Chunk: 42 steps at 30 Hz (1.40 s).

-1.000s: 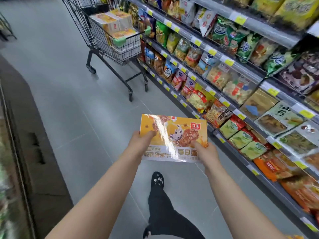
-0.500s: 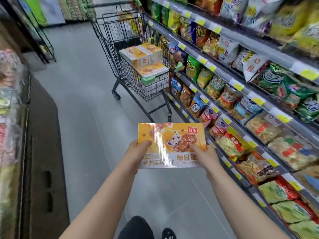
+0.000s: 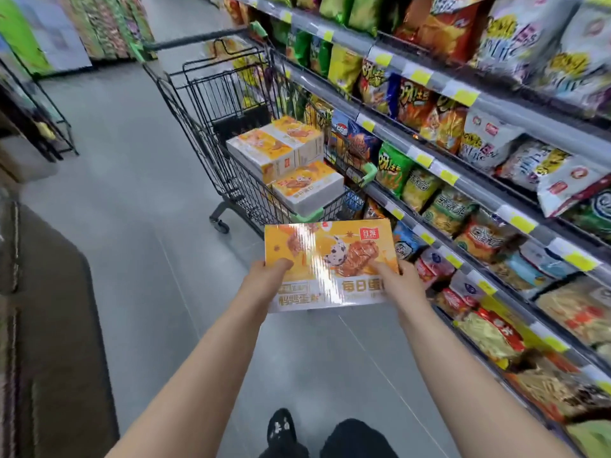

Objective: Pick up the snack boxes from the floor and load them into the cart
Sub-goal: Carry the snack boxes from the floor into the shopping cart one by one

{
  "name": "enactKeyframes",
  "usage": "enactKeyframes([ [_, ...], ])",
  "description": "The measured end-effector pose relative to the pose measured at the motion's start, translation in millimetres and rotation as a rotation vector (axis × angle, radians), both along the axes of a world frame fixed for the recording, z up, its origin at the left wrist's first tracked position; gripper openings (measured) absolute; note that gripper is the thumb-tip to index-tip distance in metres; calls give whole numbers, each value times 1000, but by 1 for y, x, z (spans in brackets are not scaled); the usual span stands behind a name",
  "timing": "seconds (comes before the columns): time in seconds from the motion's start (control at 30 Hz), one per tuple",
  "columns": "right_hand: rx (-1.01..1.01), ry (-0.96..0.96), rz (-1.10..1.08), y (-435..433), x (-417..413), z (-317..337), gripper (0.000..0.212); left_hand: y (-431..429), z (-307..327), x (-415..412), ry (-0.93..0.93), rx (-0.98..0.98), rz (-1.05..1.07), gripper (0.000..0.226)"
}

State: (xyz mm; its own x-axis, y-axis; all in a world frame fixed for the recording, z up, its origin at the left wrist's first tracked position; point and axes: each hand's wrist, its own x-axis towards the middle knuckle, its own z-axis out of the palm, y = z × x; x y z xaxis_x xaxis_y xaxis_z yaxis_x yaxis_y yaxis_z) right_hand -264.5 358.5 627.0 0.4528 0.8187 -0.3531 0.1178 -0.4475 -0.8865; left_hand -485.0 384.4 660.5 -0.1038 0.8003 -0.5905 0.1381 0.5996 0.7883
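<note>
Head view - box: the yellow snack box (image 3: 330,259) is hanging in the air, just in front of the cart (image 3: 201,127).
Left hand: the left hand (image 3: 264,276) is pinching its left edge - thumb on top, other fingers hiding underneath.
Right hand: the right hand (image 3: 401,282) is pinching the right edge likewise.
Cart: more boxes (image 3: 281,150) are lying inside.

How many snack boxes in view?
4. One snack box is held by the left hand and right hand; three sit in the cart: two side by side at the back, one lower in front. More may hide underneath.
</note>
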Motion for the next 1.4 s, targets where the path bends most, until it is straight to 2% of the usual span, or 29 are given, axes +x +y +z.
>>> enactKeyframes([
  [0.03, 11, 1, -12, 16, -4, 4, 27, 18, 3, -2, -12, 12, -17, 40],
  [0.1, 35, 6, -35, 48, -5, 7, 26, 47, 10, -1, -30, 50, -62, 9],
  [0.17, 35, 2, -42, 82, -3, 12, 29, 75, 14, 1, -20, 47, -83, 15],
  [0.3, 63, -3, -13, 157, 12, 21, 9, 146, 8, 5, -30, 50, -101, 10],
  [0.37, 82, -21, -14, 202, 21, 21, 10, 189, 2, 10, -16, 34, -118, 24],
  [0.43, 84, -40, -11, 246, 29, 16, 9, 228, -6, 18, 3, 42, -129, 28],
  [0.57, 15, -66, 67, 332, 42, 6, 9, 307, -35, 31, -20, 1, -47, 80],
  [0.7, -82, -89, 136, 399, 50, -7, 17, 359, -58, 42, -42, -98, 27, 105],
  [0.77, -117, -132, 168, 424, 50, -16, 15, 377, -64, 45, -51, -150, 41, 101],
  [0.87, -183, -171, 225, 454, 48, -30, 14, 396, -70, 51, -60, -180, 88, 67],
  [0.97, -283, -214, 273, 481, 47, -46, 22, 412, -75, 56, -54, -206, 84, 46],
  [1.03, -339, -221, 275, 501, 43, -55, 25, 425, -84, 57, -47, -249, 73, 48],
  [1.17, -417, -172, 243, 538, 34, -67, 24, 450, -99, 52, -80, -383, 59, 70],
  [1.23, -432, -174, 256, 549, 29, -67, 24, 458, -101, 50, -54, -399, 25, 56],
  [1.27, -414, -172, 267, 553, 27, -66, 33, 461, -104, 49, -37, -407, -4, 55],
  [1.33, -348, -193, 286, 558, 19, -66, 48, 468, -105, 47, 29, -389, -127, 70],
  [1.4, -263, -216, 285, 555, 8, -66, 47, 474, -102, 47, 120, -297, -245, 76],
])
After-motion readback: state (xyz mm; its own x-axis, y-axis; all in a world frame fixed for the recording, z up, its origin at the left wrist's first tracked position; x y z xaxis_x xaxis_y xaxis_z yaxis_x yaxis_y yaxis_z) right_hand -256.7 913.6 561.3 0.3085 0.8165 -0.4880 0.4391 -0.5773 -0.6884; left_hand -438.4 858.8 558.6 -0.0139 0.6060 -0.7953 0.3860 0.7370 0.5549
